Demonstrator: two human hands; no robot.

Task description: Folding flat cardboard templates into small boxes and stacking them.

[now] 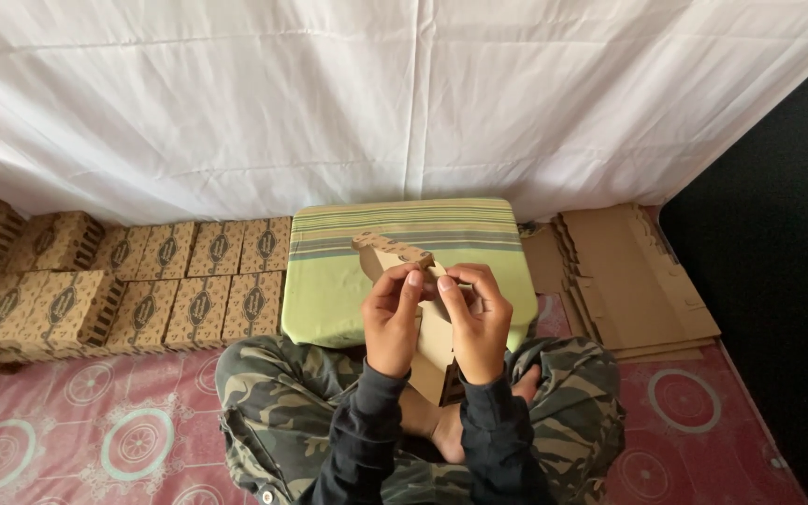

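Brown printed box [423, 309] in both hands; green striped cushion [404, 245] just beyond; brown patterned boxes [142, 281] left; plain brown cardboard [638, 281] right; pink medallion mat [95, 430] below.

Soft, even daylight thru white sheet [404, 93]; no glare, faint shadows; sharp overall; dark at right edge.

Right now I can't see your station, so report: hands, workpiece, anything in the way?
Left hand and right hand both gripping half-folded cardboard box over lap. Green cushion just ahead, nothing blocking.
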